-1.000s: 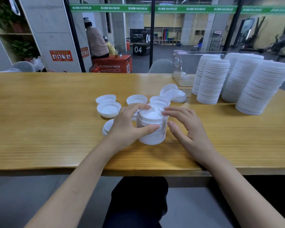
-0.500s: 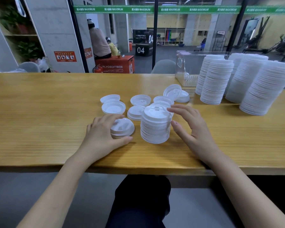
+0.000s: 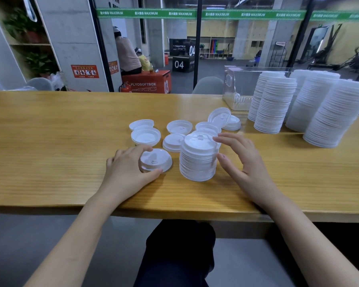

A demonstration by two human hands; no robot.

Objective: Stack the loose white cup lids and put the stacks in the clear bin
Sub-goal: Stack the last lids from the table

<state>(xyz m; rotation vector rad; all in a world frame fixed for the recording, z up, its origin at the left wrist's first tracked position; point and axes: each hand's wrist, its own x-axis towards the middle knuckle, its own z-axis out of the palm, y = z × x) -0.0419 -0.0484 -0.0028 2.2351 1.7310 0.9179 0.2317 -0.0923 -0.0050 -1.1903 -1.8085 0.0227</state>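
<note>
At bench centre, near the front edge: short stack (image 3: 198, 160) of white lids, upright, domes up, with a single lid (image 3: 156, 161) just to its left.

Left grip (image 3: 129, 171): fingers curled over the single lid's far rim, thumb at its near rim. The lid lies flat on the bench (image 3: 50, 141), dome up. It is probably held this way so it can be lifted onto the short stack beside it.

Right grip (image 3: 244, 162): spread and holding nothing, fingertips at the short stack's top edge, thumb close by its side. Whether it touches is unclear. It seems placed to steady the column while the next lid goes on.

Loose lids (image 3: 179, 126): about seven, behind the short stack. Some lie rim up and one is tilted against a neighbour. All are within easy reach.

Tall stacks (image 3: 275, 106): four, far right, leaning slightly, grouped in front of the clear bin (image 3: 236, 88), presumably waiting to be loaded.

Clear bin: back right of the bench, partly hidden by the tall stacks; contents hard to tell.
</note>
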